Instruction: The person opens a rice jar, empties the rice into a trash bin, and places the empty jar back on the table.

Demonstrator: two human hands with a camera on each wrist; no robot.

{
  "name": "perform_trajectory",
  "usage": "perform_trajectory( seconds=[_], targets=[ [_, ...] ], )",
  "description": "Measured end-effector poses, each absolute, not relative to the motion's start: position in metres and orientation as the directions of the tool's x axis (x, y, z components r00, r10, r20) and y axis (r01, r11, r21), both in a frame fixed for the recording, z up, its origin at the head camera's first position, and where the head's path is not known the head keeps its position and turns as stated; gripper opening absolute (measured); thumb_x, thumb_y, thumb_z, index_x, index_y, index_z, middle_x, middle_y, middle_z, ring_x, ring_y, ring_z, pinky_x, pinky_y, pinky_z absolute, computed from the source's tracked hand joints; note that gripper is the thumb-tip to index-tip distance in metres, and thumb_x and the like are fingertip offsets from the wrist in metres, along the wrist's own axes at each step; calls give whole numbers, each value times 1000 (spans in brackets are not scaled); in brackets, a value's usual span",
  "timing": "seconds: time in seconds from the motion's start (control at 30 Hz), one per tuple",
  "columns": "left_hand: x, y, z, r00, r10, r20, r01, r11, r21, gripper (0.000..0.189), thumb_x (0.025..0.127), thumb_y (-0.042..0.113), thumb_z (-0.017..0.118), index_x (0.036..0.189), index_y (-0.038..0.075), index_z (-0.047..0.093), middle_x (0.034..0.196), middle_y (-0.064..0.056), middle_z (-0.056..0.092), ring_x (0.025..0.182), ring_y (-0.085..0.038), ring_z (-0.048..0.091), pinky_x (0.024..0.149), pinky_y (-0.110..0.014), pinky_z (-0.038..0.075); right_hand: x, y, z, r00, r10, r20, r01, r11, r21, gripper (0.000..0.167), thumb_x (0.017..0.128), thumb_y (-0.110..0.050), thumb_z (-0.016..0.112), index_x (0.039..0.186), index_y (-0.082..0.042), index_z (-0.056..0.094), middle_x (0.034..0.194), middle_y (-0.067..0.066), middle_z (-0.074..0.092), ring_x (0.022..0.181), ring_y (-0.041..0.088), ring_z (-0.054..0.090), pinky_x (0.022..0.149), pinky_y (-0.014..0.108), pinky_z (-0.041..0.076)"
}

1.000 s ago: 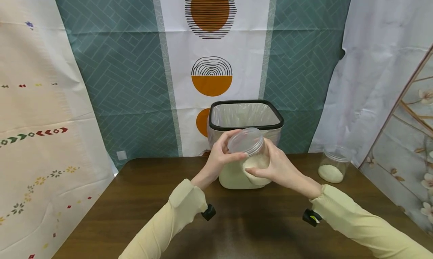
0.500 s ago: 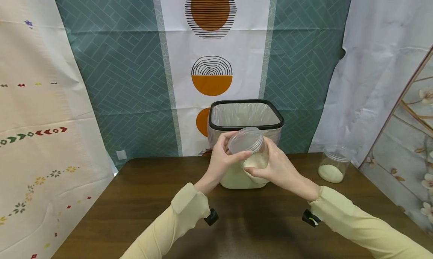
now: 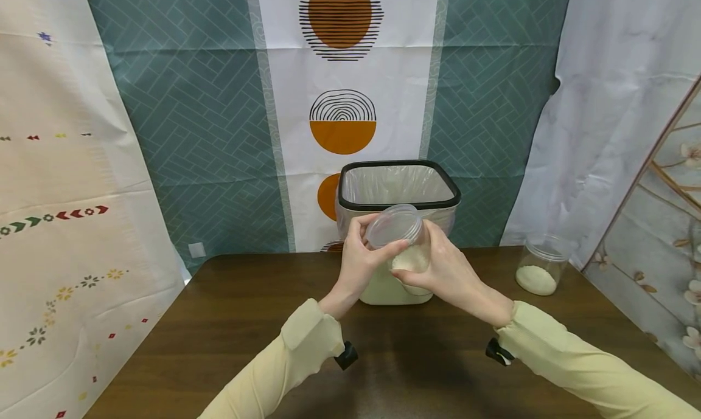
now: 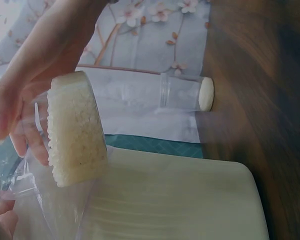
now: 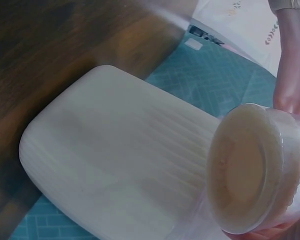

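Note:
A clear plastic jar (image 3: 412,259) with rice-like white grains inside is held up in front of the bin, tilted with its lidded end toward the camera. My left hand (image 3: 362,258) grips the round see-through lid (image 3: 395,225), thumb along its near edge. Fingers of my right hand (image 3: 446,267) wrap the jar's body from the right, thumb across its near side. In the left wrist view the grains (image 4: 77,132) are heaped in the base end. The right wrist view shows the jar's round bottom (image 5: 242,170).
Behind the hands stands a pale bin (image 3: 380,294) with a black rim and a clear liner (image 3: 394,185). A second clear jar (image 3: 539,267), partly filled with white grains, stands at the back right of the dark wooden table (image 3: 263,297). Patterned curtains hang behind.
Both hands and the jar have shifted slightly left and up. My left hand has turned a little around the lid, its wrist moving right.

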State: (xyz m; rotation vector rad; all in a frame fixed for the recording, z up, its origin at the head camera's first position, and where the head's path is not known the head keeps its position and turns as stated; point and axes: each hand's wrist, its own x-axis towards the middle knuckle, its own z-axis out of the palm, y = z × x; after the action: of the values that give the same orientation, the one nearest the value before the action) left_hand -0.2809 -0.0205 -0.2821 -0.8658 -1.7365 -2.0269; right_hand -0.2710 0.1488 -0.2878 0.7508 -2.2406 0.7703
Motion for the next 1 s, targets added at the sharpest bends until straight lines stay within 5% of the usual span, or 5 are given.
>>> perform_trajectory(
  seconds=[0.33,0.63,1.0],
  targets=[
    [-284,-22,-287,-774,178,608,572,-217,791,70,73,23,77,121,0,33,121,-12,46,104,-22,49,86,-34,41,-269,148,-289,-624,-299,722,-668,683,-294,89,61,-41,81,126,3,38,109,11,48,87,23,51,70,42,47],
    [-283,-29,-287,-751,239,616,554,-280,784,92,64,52,75,123,-1,29,123,-14,41,112,-24,43,93,-34,35,-267,149,-283,-639,-297,709,-693,623,-363,86,62,-36,82,126,2,40,111,11,50,92,24,51,76,42,43],
    [-295,-37,-287,-660,362,659,521,-412,748,91,71,41,75,131,-4,24,130,-16,35,117,-27,38,98,-41,28,-269,154,-279,-695,-285,660,-682,550,-481,82,64,-29,83,126,1,39,113,12,51,95,24,51,78,42,41]
  ],
)
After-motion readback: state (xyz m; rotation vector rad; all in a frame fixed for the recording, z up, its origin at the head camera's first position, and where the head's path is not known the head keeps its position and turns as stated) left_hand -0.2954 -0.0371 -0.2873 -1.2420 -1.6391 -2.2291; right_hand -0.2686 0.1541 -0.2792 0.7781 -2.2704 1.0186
